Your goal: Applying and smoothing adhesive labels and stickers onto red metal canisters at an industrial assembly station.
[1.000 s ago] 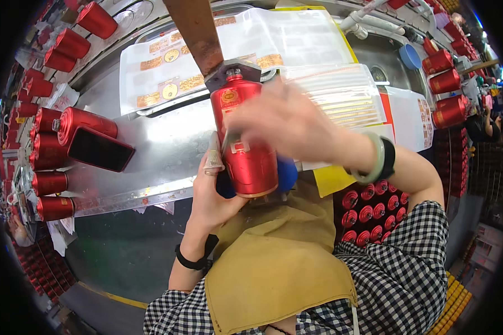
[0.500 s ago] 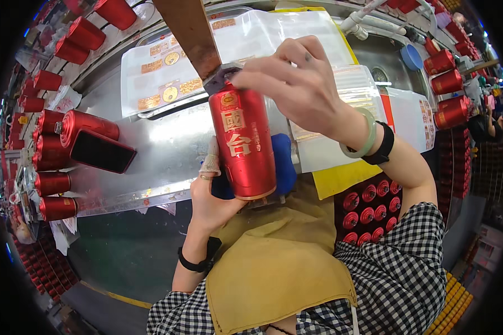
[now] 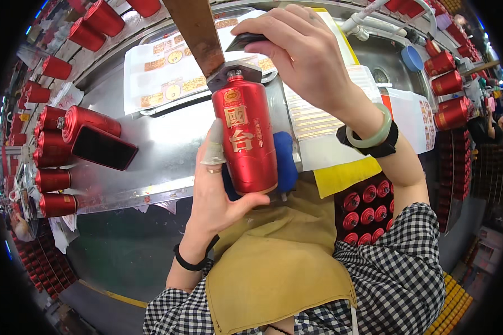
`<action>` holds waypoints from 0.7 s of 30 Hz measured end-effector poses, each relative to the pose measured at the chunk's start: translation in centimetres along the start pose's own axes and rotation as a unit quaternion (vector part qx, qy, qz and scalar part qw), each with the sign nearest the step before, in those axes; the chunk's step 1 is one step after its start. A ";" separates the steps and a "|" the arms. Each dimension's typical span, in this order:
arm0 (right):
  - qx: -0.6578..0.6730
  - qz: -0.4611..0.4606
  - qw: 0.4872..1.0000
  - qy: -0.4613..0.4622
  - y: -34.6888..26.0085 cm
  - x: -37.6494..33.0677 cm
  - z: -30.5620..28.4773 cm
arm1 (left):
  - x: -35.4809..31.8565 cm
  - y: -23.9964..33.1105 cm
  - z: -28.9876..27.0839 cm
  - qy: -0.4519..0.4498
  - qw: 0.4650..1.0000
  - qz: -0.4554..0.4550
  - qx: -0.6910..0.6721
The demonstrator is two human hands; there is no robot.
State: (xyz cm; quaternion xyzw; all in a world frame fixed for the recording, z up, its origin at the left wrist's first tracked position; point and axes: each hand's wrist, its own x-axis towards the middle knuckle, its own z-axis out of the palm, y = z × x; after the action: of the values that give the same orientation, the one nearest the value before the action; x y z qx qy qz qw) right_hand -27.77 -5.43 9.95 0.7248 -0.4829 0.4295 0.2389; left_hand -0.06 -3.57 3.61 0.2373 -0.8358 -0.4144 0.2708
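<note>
A red bottle [image 3: 245, 134] with gold lettering lies tilted in front of me, its neck at a dark notched metal holder [image 3: 251, 71] on the end of a brown bar. Under the bottle shows a blue pad [image 3: 285, 162]. My left hand [image 3: 213, 184] is closed on the bottle's left side, thumb along its base; one finger wears a pale fingertip cover. Beyond the neck, my right hand [image 3: 307, 53] is raised and apart from the bottle. Its fingers pinch a small, dark, flat piece [image 3: 246, 40], whose kind I cannot make out.
White sheets with gold decals [image 3: 167, 70] lie on the metal bench. A black phone [image 3: 104, 147] leans on red bottles [image 3: 89, 123] at left. Strips on a sheet [image 3: 313, 120] and a yellow sheet [image 3: 346, 176] lie at right. Crated red bottles [image 3: 369, 215] stand below right.
My right hand has risen from the bottle's neck and moved farther away, bringing the dark flat piece into sight. My left thumb now shows along the bottle's base.
</note>
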 end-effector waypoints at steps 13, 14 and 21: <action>0.130 0.174 0.974 -0.060 -1.8 -2.7 -2.3 | 1.2 2.4 0.3 -0.051 0.983 0.010 0.174; 0.135 0.188 0.970 -0.069 -1.8 -2.8 -2.6 | 1.4 2.6 0.3 -0.033 0.983 0.005 0.181; 0.176 0.249 0.951 -0.053 -2.2 -3.9 -2.7 | 3.0 3.5 0.4 -0.060 0.964 -0.030 0.257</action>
State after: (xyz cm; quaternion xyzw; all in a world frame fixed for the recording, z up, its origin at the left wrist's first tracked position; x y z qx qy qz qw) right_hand -27.52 -0.52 8.20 0.6333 -0.5767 0.5150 -0.0333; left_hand -3.15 -3.32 7.12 0.2988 -0.9213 -0.2069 0.1379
